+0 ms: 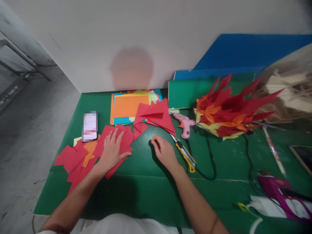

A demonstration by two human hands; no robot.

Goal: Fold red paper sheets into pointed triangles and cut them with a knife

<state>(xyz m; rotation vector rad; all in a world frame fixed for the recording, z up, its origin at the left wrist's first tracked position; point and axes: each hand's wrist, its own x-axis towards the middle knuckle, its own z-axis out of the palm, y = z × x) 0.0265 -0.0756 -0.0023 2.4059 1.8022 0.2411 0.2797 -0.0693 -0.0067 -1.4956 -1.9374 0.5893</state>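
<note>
My left hand (112,150) lies flat, fingers spread, on a loose pile of red paper squares (73,159) at the left of the green table (146,188). My right hand (164,150) rests on the green surface near the middle, fingers curled inward; nothing shows in them. Just beyond it lie folded red paper triangles (156,115). A yellow utility knife (185,154) lies right beside the right hand.
A stack of coloured paper sheets (129,105) sits at the back. A phone (89,126) lies at the left. A pink glue gun (185,123) with a black cord, a red-orange paper flower (229,109), and blue and green boards stand at the right.
</note>
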